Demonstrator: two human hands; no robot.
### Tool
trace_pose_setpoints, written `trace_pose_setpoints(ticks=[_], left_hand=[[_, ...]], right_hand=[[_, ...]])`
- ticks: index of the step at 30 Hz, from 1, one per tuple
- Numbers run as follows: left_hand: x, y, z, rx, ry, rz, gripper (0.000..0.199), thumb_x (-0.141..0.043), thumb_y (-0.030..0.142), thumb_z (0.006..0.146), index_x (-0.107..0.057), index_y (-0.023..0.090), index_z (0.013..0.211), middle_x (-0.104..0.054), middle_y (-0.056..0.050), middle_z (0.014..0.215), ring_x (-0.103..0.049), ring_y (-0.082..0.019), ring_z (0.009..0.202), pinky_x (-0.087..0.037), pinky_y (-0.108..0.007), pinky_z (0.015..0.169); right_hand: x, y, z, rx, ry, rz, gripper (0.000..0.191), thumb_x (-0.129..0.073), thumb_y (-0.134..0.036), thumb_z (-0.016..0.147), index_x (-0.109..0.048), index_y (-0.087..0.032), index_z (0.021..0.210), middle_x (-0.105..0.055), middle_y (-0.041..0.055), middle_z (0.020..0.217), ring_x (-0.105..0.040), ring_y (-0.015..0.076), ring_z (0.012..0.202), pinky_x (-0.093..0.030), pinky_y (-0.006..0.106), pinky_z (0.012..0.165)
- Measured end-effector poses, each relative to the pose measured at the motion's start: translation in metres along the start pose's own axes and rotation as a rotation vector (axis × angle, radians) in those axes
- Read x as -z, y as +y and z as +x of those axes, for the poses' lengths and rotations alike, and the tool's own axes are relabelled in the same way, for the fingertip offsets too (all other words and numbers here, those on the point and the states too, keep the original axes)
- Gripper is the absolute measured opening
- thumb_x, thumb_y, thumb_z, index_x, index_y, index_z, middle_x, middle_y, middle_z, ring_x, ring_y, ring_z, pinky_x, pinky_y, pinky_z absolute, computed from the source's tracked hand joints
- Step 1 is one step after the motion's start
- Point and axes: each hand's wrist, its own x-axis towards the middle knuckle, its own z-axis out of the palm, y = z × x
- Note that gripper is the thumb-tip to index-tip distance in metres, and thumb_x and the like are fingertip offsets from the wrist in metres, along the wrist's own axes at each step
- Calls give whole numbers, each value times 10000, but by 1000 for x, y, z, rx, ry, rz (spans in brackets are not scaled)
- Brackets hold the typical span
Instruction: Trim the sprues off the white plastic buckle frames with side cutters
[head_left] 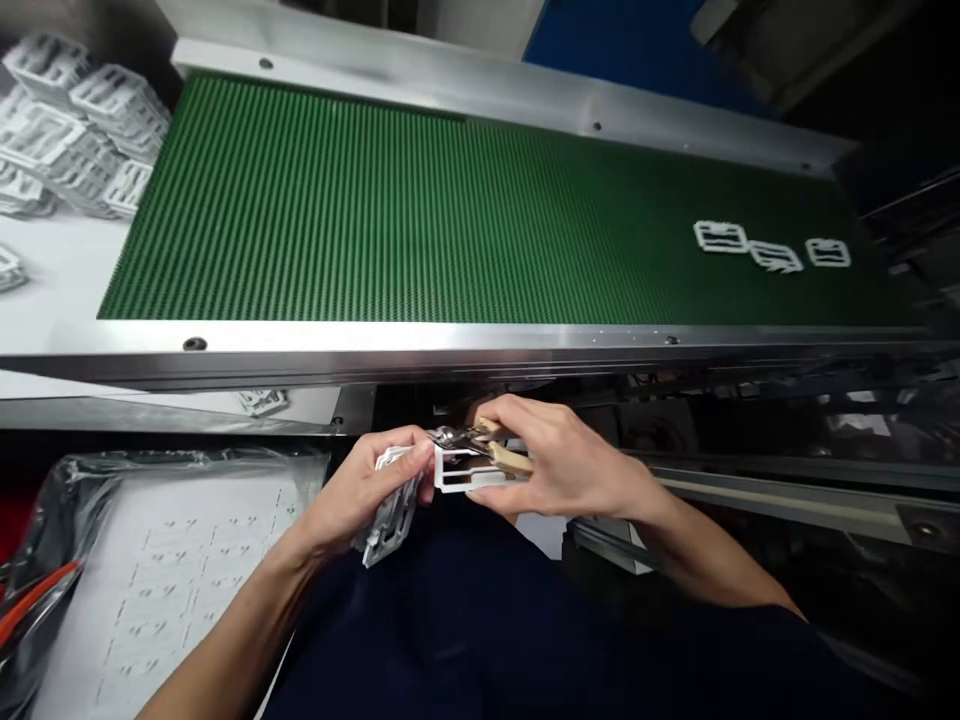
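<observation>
Low in the middle, my left hand (pixel 375 480) is closed around a stack of white plastic frames (pixel 391 520), its thumb near the jaws of a pair of pliers. My right hand (pixel 562 460) grips the pliers (pixel 511 459), which have pale tan handles and a metal head pointing left. A single white frame (pixel 469 476) spans the gap between my hands, just below the pliers' head, with my right fingers at its right end. Whether the jaws touch this frame is not clear.
A green ribbed conveyor belt (pixel 375 220) with metal rails crosses ahead, carrying white frames (pixel 720 237) at the right. Stacks of white frames (pixel 60 140) stand at the upper left. A plastic-lined box (pixel 202 560) with a white sheet lies lower left. Dark machinery fills the right.
</observation>
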Motion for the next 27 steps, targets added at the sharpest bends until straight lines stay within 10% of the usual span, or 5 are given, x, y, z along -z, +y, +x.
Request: trace_pose_setpoints(ticks=[14,27], left_hand=[[20,-40,-15,163,289,41,248,-660,401,762,-575,170,734,-577,-19,603,-516,-123,493,-379,-180,418],[17,-46,-11,169,315,11,250,-672,401,756,-580,169,739,-581,-11,598,-487,-112,484,-357,-180,418]], right_hand=[[-90,58,-23,-434,448,1020,248,-626,-382,788,-488,-194,873,-646,37,807,-599,136,675,-496,293,677],[-113,41,-18,-527,648,1044,275,-706,-332,716,-497,-210,847,-580,-5,813,-575,131,725,-520,295,712]])
